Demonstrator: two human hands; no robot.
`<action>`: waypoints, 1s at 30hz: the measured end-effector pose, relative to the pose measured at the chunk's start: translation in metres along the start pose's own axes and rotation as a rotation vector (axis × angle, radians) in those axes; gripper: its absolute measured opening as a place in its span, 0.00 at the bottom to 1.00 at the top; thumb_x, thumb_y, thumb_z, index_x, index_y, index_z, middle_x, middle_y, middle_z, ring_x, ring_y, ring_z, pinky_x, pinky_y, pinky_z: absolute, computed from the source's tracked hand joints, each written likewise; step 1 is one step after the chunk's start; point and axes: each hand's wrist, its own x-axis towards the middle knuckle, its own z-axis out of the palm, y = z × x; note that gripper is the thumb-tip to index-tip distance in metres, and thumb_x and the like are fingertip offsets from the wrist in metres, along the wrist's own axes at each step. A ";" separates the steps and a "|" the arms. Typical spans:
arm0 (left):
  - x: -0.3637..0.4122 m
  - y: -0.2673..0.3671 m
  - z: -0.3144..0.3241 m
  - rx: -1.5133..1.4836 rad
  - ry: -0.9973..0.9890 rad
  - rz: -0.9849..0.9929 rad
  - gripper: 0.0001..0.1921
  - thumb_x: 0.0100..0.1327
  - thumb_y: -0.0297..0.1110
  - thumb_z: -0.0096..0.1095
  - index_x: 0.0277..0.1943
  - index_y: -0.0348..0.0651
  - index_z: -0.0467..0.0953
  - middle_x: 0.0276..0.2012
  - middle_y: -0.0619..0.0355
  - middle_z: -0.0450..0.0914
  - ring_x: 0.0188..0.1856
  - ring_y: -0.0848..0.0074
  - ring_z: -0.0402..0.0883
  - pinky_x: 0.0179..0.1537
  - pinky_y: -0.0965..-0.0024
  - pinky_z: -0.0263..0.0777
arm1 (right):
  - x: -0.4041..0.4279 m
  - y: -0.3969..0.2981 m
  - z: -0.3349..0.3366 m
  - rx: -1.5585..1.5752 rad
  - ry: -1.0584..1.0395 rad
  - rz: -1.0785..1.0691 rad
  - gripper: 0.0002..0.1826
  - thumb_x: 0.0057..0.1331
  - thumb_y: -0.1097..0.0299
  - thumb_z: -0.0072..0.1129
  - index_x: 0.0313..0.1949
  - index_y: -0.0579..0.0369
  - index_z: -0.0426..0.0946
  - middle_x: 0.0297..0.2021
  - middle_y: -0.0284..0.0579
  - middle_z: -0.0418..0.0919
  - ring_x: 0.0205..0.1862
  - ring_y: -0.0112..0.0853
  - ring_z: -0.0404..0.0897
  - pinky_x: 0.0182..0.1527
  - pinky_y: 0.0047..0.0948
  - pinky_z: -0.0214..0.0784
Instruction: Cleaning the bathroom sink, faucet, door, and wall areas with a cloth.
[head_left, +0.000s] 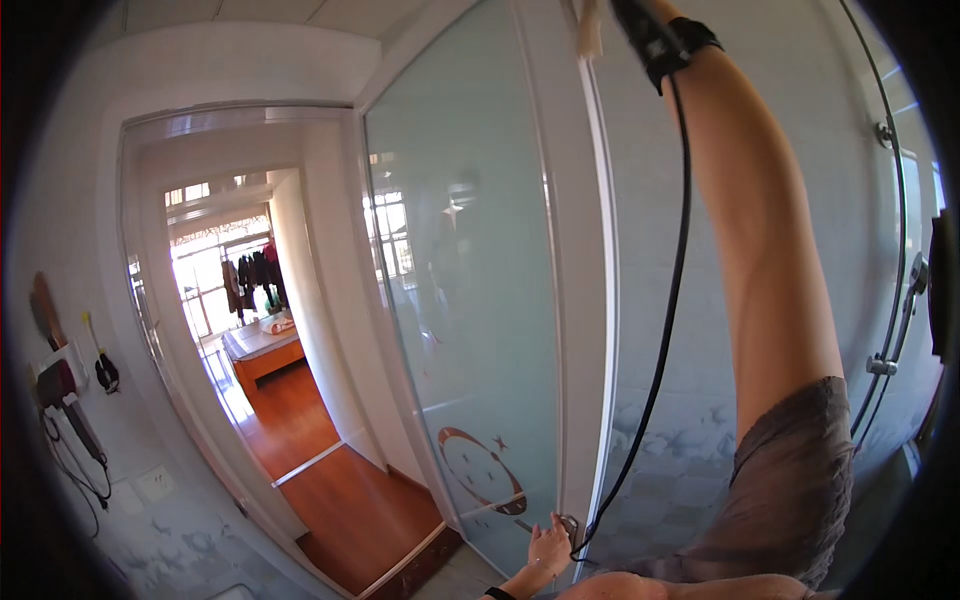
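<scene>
My left hand (550, 547), a dark band on its wrist, is low at the edge of a frosted glass door (480, 285) in a white frame. Its fingers are spread beside the metal door handle (570, 528); whether they touch it is not clear. My right arm (761, 225) reaches up past the door edge. A black strapped device (660, 49) sits on its wrist, and a black cable (679, 262) hangs from it. The right hand lies beyond the top of the picture. Near it, a cream-coloured piece (590, 34) lies against the top of the door edge, partly cut off.
At left, a hair dryer (71, 405) and a hairbrush (46, 311) hang on the tiled wall. A doorway opens onto a wooden floor (352, 502), a bed (262, 345) and hanging clothes (255, 277). A shower rail (896, 300) runs along the right wall.
</scene>
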 end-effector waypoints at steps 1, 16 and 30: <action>0.004 0.000 0.003 -0.019 0.005 -0.010 0.30 0.57 0.31 0.37 0.60 0.19 0.44 0.43 0.42 0.75 0.46 0.63 0.74 0.59 0.58 0.53 | 0.013 0.009 -0.013 0.237 0.097 -0.026 0.07 0.62 0.68 0.48 0.33 0.57 0.72 0.21 0.41 0.73 0.21 0.29 0.71 0.20 0.28 0.62; 0.027 -0.003 0.051 -0.159 0.228 0.053 0.30 0.57 0.32 0.39 0.58 0.18 0.46 0.41 0.42 0.75 0.42 0.60 0.76 0.57 0.51 0.54 | -0.069 -0.018 0.043 -0.788 -0.457 -0.866 0.16 0.59 0.62 0.45 0.44 0.57 0.72 0.42 0.49 0.75 0.50 0.41 0.69 0.59 0.41 0.51; 0.051 0.006 0.019 -0.134 0.032 -0.004 0.32 0.58 0.31 0.40 0.59 0.16 0.41 0.48 0.41 0.71 0.47 0.63 0.73 0.57 0.55 0.52 | -0.468 -0.027 -0.041 -0.662 -1.087 -0.673 0.19 0.55 0.70 0.46 0.49 0.51 0.70 0.45 0.45 0.72 0.57 0.37 0.64 0.64 0.36 0.44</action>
